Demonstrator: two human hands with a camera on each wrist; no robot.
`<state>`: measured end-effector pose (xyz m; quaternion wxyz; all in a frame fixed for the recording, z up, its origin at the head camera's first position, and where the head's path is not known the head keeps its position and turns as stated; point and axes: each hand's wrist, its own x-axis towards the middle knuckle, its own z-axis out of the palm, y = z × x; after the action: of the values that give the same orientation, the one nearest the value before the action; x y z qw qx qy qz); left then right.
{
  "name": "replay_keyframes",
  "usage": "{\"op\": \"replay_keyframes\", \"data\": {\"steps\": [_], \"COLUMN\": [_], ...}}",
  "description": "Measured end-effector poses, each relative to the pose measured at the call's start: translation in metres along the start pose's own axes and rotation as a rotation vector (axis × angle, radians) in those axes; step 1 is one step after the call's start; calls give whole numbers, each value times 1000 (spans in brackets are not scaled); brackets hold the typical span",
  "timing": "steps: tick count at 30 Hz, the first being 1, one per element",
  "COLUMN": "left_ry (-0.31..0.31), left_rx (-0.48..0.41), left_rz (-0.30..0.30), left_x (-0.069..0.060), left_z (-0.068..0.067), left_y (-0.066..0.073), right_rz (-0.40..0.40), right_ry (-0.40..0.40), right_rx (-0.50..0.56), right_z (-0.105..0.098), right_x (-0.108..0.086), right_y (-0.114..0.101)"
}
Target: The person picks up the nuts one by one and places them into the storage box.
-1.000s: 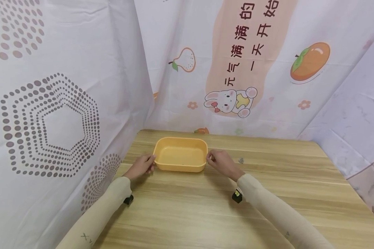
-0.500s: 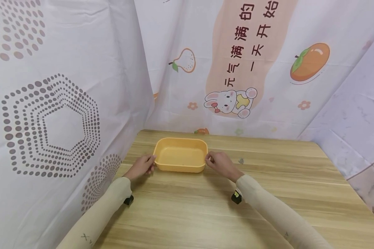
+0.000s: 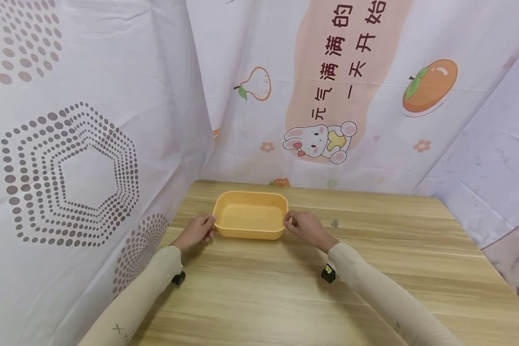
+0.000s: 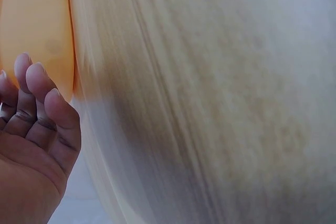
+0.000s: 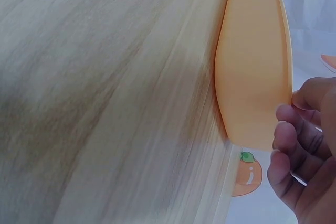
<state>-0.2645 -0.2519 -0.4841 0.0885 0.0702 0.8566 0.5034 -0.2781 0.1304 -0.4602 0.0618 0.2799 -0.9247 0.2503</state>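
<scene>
Left hand point(image 3: 196, 229) and right hand point(image 3: 309, 228), fingers pinching opposite ends of the yellow rectangular plastic tray point(image 3: 252, 217), seemingly steadied it on the wood-grain worktop point(image 3: 259, 288), any shift needing balance.

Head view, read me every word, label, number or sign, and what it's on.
"元气满满的": on the back curtain.
"一天开始": on the same curtain, right of the first.
Left sleeve and right sleeve: marks too small to read.
Black device at the right sleeve's cuff: yellow patch, too small to read.
Yellow tray: no lettering visible.
</scene>
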Motion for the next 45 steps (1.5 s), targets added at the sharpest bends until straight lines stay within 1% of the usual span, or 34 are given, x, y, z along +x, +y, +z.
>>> {"op": "replay_keyframes", "data": {"steps": [9,17,25,32,36,45], "left_ry": [0,0,-6,-8,-8,-13], "left_rx": [2,6,3,2,9,4], "left_rz": [8,6,3,18,17,11], "left_x": [-2,-2,-1,-2,-2,-2], "left_z": [1,0,0,0,0,-1], "left_y": [4,4,3,5,4,3], "right_rz": [27,69,111,126,138,193], "right_ry": [9,26,7,50,66,56], "right_rx": [20,29,27,-8,-6,-33], "right_z": [-2,-8,-12,-14,-16,-22], "right_x": [-2,-6,-13,-19,-23,-33], "right_y": [1,10,30,52,63,82]}}
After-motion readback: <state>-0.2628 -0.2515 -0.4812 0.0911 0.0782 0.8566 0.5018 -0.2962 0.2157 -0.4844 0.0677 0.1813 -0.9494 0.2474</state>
